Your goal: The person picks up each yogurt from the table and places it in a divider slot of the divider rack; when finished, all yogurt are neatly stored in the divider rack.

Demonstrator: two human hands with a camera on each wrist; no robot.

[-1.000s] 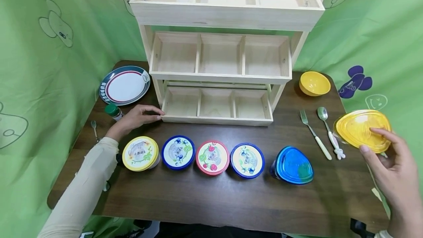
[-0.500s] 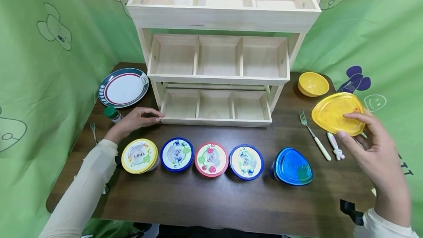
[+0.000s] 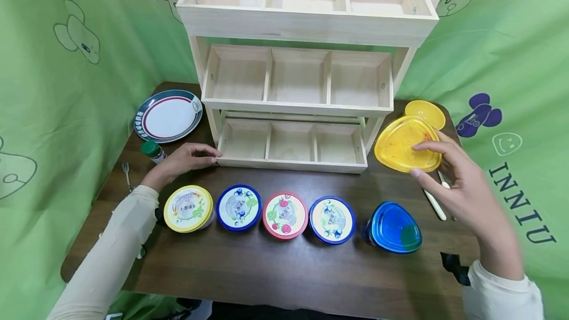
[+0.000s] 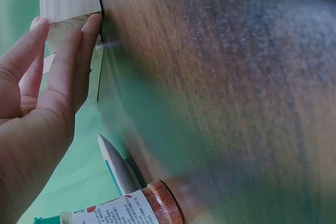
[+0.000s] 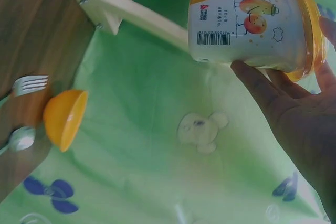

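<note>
Right hand (image 3: 462, 186) fingers (image 3: 426, 146) clamp the yellow-lidded cup (image 3: 406, 143) aloft, just right of the wooden rack (image 3: 306, 23); left hand (image 3: 182, 159) fingers, relaxed and apart, touch the rack's bottom left corner, seemingly steadying it on the desk (image 3: 275, 270)

The left hand (image 3: 182, 158) is lying palm down, fingers (image 4: 79, 51) stretched forward and close together, its sleeved forearm angling back toward the near left corner of the table. The right hand (image 3: 458, 181) is hovering above the table's right side, wrist bent, fingers and thumb curling in a grip, its sleeved forearm reaching in from the near right corner.
</note>
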